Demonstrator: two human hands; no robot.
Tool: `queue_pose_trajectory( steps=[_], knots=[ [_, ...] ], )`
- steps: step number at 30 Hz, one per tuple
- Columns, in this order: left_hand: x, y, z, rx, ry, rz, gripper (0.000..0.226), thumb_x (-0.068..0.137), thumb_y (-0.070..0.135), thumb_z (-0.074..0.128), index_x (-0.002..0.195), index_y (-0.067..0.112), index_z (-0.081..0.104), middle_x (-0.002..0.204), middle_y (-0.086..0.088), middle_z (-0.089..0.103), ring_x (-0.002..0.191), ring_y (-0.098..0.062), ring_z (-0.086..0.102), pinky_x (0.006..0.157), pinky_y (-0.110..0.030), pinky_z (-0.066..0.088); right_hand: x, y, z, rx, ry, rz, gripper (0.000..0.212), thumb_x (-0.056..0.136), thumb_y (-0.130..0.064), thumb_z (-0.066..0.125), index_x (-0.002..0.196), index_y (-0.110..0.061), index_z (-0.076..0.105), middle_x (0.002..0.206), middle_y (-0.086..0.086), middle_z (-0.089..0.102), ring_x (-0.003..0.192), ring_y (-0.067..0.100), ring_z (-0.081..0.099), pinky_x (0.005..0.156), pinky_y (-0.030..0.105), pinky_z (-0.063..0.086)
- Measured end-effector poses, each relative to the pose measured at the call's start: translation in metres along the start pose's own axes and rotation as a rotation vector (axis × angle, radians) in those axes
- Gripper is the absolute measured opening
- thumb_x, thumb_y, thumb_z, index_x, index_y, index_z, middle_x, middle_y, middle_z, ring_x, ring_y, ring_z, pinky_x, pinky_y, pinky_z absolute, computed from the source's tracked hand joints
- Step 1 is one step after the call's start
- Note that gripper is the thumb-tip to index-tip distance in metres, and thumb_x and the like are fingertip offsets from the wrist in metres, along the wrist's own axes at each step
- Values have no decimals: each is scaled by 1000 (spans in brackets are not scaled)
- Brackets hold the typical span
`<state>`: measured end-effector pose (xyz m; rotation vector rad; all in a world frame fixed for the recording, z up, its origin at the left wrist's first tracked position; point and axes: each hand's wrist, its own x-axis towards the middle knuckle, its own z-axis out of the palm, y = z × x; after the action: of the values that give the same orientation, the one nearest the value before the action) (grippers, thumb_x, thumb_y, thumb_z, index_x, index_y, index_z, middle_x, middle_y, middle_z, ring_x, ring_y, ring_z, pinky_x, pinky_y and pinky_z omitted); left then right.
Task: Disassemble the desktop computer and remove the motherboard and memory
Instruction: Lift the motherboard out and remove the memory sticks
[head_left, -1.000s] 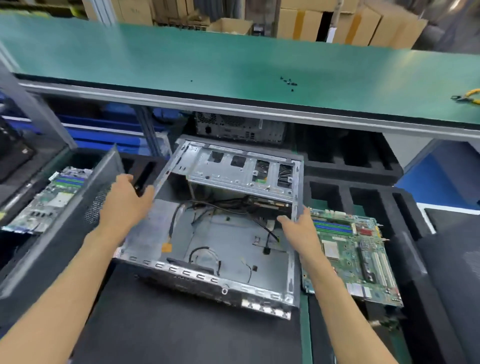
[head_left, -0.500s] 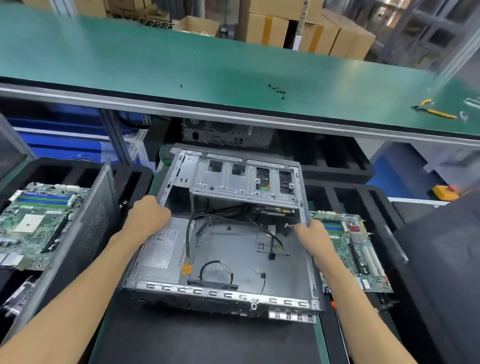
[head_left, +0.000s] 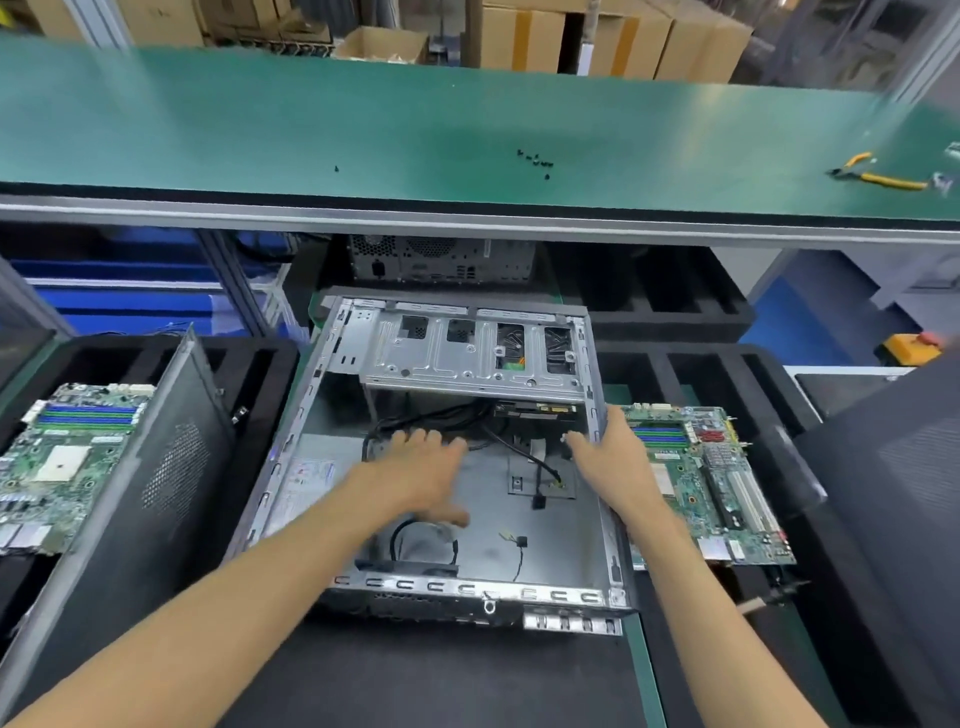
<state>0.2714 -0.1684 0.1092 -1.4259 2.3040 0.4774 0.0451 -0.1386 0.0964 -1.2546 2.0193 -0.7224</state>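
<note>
Centrally, the head view shows the opened computer case (head_left: 545, 525) lying flat. Left hand (head_left: 421, 478) reaches inside it, fingers extended, holding nothing. Right hand (head_left: 608, 457) grips its right wall. Just right of the case lies one motherboard (head_left: 711, 483); another motherboard (head_left: 62, 462) lies well left.

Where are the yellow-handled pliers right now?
In the head view, the yellow-handled pliers lie at the far right of the green bench top, right of the loose black screws.
</note>
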Motion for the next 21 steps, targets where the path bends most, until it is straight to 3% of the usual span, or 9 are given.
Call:
queue_pose_trajectory(
  steps=[3, 5, 7, 9, 11, 14, 16, 18, 21],
  knots=[
    [13, 16, 26, 117, -280, -48, 121, 71, 62, 78, 157, 27, 1, 157, -15, 21, 136, -38, 38, 107, -51, 40, -2, 2, 0, 32, -17, -26, 55, 99, -19, 57, 148, -10, 34, 134, 10, 61, 108, 26, 61, 85, 30, 46],
    [18, 21, 37, 128, -304, -45, 118, 77, 47, 80, 157, 25, -3, 147, -17, 34, 121, -37, 52, 94, -46, 49, -2, 2, 0, 52, -20, -24, 60, 100, -19, 57, 152, -12, 28, 143, 11, 54, 121, 28, 57, 98, 36, 47],
    [24, 25, 39, 1, -241, 24, 88, 85, 20, 71, 151, 18, 14, 119, -14, 55, 94, -30, 60, 73, -39, 50, -1, 4, 0, 54, -15, -26, 64, 100, -19, 57, 155, -12, 24, 148, 11, 50, 128, 29, 53, 107, 42, 45],
    [29, 28, 34, -164, -175, 92, 49, 87, 11, 60, 130, 16, 36, 98, -6, 57, 78, -20, 53, 60, -33, 44, 2, 7, 1, 64, -2, -35, 64, 99, -18, 58, 154, -12, 25, 146, 10, 51, 128, 28, 54, 107, 43, 45],
    [34, 31, 28, -288, -174, 148, 26, 88, 21, 59, 109, 22, 43, 87, 2, 54, 67, -8, 51, 53, -26, 37, 4, 10, 2, 74, 12, -41, 62, 98, -16, 58, 153, -13, 27, 144, 9, 52, 125, 27, 55, 106, 42, 46],
    [45, 30, 26, -440, -188, 160, 19, 86, 41, 59, 93, 29, 45, 79, 6, 59, 50, 2, 53, 50, -20, 39, 5, 13, 3, 88, 27, -62, 62, 97, -15, 58, 152, -14, 28, 141, 8, 54, 120, 25, 57, 100, 38, 49],
    [58, 19, 33, -343, -139, 9, 26, 87, 49, 57, 104, 29, 52, 105, -3, 64, 81, -10, 61, 68, -28, 45, 6, 14, 3, 104, 29, -67, 63, 96, -14, 58, 152, -15, 29, 139, 6, 55, 118, 23, 58, 98, 37, 49],
    [76, 2, 46, -75, 56, -193, 52, 88, 52, 56, 132, 27, 43, 139, -18, 40, 127, -33, 41, 99, -49, 36, 6, 14, 4, 114, 27, -67, 62, 96, -14, 58, 151, -16, 29, 140, 5, 54, 118, 22, 58, 98, 36, 49],
    [101, -19, 54, -13, 144, -359, 92, 84, 66, 54, 154, 20, 17, 157, -27, 17, 144, -44, 17, 115, -60, 14, 7, 14, 4, 112, 33, -69, 61, 97, -16, 59, 151, -17, 30, 141, 4, 53, 119, 21, 57, 96, 33, 48]
  ],
)
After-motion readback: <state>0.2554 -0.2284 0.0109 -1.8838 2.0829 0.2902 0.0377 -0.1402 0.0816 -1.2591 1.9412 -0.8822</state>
